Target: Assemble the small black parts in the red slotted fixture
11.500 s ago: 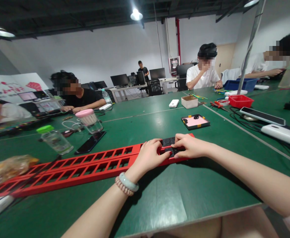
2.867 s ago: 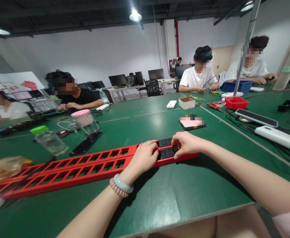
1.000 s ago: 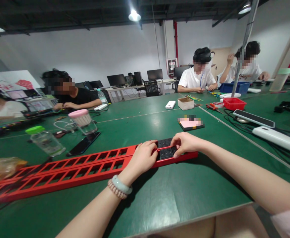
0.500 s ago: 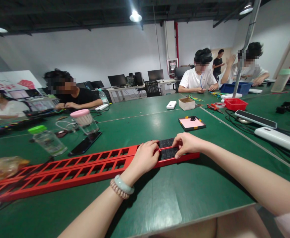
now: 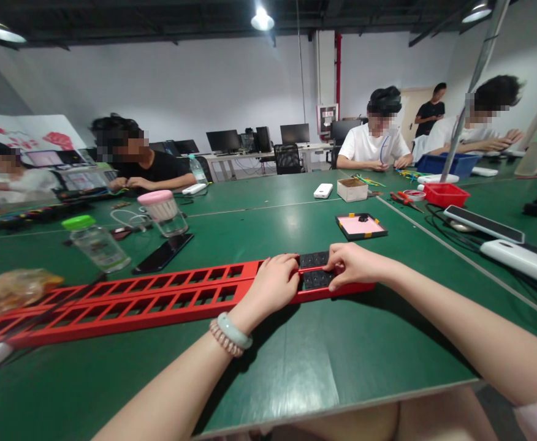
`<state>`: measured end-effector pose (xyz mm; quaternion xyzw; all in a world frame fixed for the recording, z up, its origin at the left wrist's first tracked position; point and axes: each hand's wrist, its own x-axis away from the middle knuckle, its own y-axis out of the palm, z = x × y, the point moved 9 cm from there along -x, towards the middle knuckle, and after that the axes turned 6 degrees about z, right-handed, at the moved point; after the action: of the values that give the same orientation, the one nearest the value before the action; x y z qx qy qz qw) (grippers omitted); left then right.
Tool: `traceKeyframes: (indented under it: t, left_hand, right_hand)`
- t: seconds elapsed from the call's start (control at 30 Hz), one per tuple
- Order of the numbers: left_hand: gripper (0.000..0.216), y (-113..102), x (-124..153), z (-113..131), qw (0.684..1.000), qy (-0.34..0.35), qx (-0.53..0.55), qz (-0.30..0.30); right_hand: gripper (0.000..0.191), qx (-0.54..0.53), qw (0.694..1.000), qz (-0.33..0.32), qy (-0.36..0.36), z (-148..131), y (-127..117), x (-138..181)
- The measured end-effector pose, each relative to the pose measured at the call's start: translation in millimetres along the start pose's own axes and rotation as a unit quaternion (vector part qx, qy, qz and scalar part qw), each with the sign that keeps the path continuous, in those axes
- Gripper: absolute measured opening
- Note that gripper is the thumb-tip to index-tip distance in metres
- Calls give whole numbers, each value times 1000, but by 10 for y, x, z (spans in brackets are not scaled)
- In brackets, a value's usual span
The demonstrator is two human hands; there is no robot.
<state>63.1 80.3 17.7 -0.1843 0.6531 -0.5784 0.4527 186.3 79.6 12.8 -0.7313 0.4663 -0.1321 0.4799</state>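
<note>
The green tabletop (image 5: pixel 296 380) is carrying a long red rack (image 5: pixel 158 297), lying flat; it is looking stiff, light and unwieldy, best held by both rails near mid-length; the left hand (image 5: pixel 275 285) is curling over the rack's right end; the right hand (image 5: pixel 354 264), just beyond, is pressing fingertips on small black blocks (image 5: pixel 317 278) seated in the rack's end slots, probably rigid and pinchable by their edges; whether either hand is gripping, I cannot tell.

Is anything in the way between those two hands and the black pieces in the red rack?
Nothing visible. The left hand and the right hand both rest on the right end of the red rack, fingers on the black pieces seated there. The pink-lidded jar and the phone stand apart, beyond the rack.
</note>
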Motion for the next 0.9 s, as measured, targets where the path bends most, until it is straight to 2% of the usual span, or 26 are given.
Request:
traceKeyframes:
  t: [0.2,0.47,0.57,0.7,0.8,0.9]
  left_hand:
    - [24,6,-6,10,1000,5,-6,-2]
    - [22,22,2,2,1000,8,-2,5]
    - [22,20,5,-1,1000,1,3,3]
    - [23,18,4,-9,1000,-6,9,1]
    - [24,12,5,-8,1000,-1,10,2]
    - [25,5,8,-8,1000,4,5,3]
  right_hand:
    - [29,91,994,-16,-57,-215,15,48]
    - [53,240,964,17,-111,-473,132,75]
    - [56,245,962,28,-112,-493,140,77]
    - [50,202,973,47,-103,-430,131,64]
    - [41,155,975,113,-112,-342,4,38]
    - [37,148,948,268,-88,-90,-350,58]
